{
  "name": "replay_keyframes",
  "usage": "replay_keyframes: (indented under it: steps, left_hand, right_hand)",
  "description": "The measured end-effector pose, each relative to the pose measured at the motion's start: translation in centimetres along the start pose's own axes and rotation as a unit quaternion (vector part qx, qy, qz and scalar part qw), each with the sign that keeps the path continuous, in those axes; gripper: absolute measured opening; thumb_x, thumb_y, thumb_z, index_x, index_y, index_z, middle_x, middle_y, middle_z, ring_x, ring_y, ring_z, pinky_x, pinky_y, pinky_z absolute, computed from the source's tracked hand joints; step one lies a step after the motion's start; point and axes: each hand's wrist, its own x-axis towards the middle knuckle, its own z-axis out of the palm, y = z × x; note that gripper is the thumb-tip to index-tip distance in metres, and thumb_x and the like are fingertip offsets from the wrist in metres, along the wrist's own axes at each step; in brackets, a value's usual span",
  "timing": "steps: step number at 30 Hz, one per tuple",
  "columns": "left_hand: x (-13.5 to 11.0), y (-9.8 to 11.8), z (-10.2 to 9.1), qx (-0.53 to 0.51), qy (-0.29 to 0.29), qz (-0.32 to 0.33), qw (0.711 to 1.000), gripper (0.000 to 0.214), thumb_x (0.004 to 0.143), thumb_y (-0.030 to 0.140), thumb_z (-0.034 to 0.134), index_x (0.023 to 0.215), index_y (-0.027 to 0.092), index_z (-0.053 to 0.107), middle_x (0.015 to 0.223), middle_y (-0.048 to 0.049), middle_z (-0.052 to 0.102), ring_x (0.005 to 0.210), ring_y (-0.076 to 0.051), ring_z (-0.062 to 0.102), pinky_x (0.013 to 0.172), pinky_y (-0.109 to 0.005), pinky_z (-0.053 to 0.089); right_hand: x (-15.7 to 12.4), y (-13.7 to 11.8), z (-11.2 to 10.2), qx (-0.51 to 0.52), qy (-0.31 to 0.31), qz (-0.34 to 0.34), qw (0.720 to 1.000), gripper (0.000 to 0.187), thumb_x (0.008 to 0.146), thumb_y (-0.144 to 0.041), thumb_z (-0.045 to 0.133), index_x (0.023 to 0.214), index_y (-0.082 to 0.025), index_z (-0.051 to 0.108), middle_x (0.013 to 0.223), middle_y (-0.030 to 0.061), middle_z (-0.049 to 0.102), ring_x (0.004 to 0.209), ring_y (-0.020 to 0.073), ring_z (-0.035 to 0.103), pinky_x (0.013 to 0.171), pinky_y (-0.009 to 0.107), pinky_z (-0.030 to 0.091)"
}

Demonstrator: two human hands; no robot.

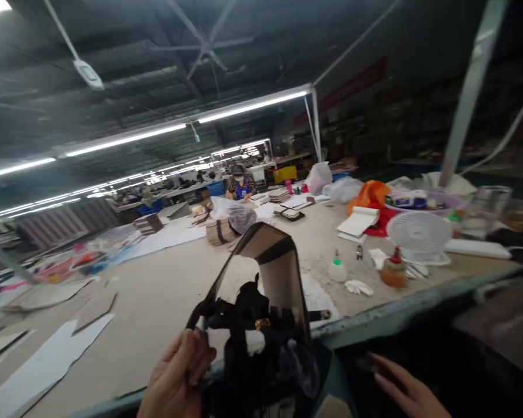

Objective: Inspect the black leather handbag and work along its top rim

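Note:
My left hand (176, 377) grips the edge of a black bag (261, 331) with its flap lifted, showing a tan lining. Black straps and a small gold fitting lie bunched at the bag's mouth. The bag sits at the near edge of the long work table (157, 296). My right hand (407, 389) is low at the right, below the table edge, fingers spread and holding nothing.
On the table's right stand a small white fan (418, 235), a glue bottle (337, 268), an orange-filled bottle (393, 270), a notepad (358, 222) and plastic bags. Cut paper and board pieces lie at the left. A person (240, 184) works at the far end.

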Motion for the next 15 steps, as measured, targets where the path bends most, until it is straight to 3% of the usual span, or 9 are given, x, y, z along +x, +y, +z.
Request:
replay_keyframes:
  steps: [3, 6, 8, 9, 12, 15]
  left_hand:
    - [-2.6, -1.9, 5.7, -0.029, -0.144, -0.084, 0.985, 0.043, 0.056, 0.049, 0.079, 0.062, 0.015, 0.055, 0.052, 0.0054, 0.027, 0.044, -0.003, 0.025, 0.049, -0.02, 0.041]
    - [-5.4, -3.4, 10.1, -0.041, -0.22, -0.127, 0.966, 0.039, 0.061, 0.047, 0.077, 0.069, 0.014, 0.057, 0.058, 0.0038, 0.031, 0.048, -0.004, 0.029, 0.05, -0.019, 0.039]
    - [-7.1, -4.2, 12.3, -0.049, -0.261, -0.151, 0.952, 0.037, 0.063, 0.045, 0.076, 0.073, 0.014, 0.058, 0.062, 0.0034, 0.032, 0.049, -0.004, 0.029, 0.049, -0.018, 0.038]
    - [-7.8, -4.5, 13.1, -0.051, -0.28, -0.161, 0.945, 0.036, 0.063, 0.043, 0.076, 0.075, 0.014, 0.058, 0.063, 0.0033, 0.033, 0.05, -0.003, 0.029, 0.048, -0.018, 0.037]
    - [-9.8, -5.5, 15.2, -0.043, -0.329, -0.193, 0.924, 0.037, 0.063, 0.041, 0.077, 0.08, 0.014, 0.058, 0.064, 0.0035, 0.034, 0.048, -0.003, 0.028, 0.043, -0.016, 0.031]
    - [-11.6, -6.6, 16.8, -0.021, -0.369, -0.23, 0.9, 0.037, 0.062, 0.04, 0.077, 0.082, 0.015, 0.057, 0.061, 0.0048, 0.031, 0.046, -0.002, 0.025, 0.038, -0.015, 0.023]
  right_hand:
    - [-1.4, -3.8, -1.2, 0.092, -0.002, -0.025, 0.995, 0.042, 0.085, -0.045, 0.049, 0.119, -0.022, 0.055, 0.111, 0.0078, 0.06, 0.103, 0.0256, 0.056, 0.089, 0.036, 0.049]
    - [-3.1, -6.8, -3.5, -0.023, 0.187, -0.094, 0.978, 0.027, 0.079, -0.034, 0.049, 0.098, -0.017, 0.06, 0.095, 0.0104, 0.062, 0.087, 0.0248, 0.06, 0.074, 0.034, 0.052]
    - [-4.5, -7.3, -5.8, -0.109, 0.266, -0.075, 0.955, 0.022, 0.076, -0.03, 0.044, 0.089, -0.018, 0.058, 0.085, 0.0095, 0.062, 0.079, 0.0242, 0.059, 0.067, 0.032, 0.05]
    - [-5.4, -7.2, -7.1, -0.147, 0.267, -0.044, 0.952, 0.02, 0.075, -0.029, 0.043, 0.084, -0.018, 0.058, 0.081, 0.0089, 0.061, 0.076, 0.024, 0.059, 0.064, 0.032, 0.049]
    - [-8.7, -6.9, -11.1, -0.216, 0.187, 0.049, 0.957, 0.019, 0.078, -0.031, 0.042, 0.075, -0.02, 0.058, 0.073, 0.0062, 0.06, 0.068, 0.0225, 0.058, 0.06, 0.03, 0.045]
    - [-12.8, -7.9, -13.3, -0.152, 0.075, 0.073, 0.983, 0.026, 0.086, -0.039, 0.043, 0.074, -0.023, 0.059, 0.069, 0.003, 0.059, 0.065, 0.0192, 0.057, 0.057, 0.026, 0.044]
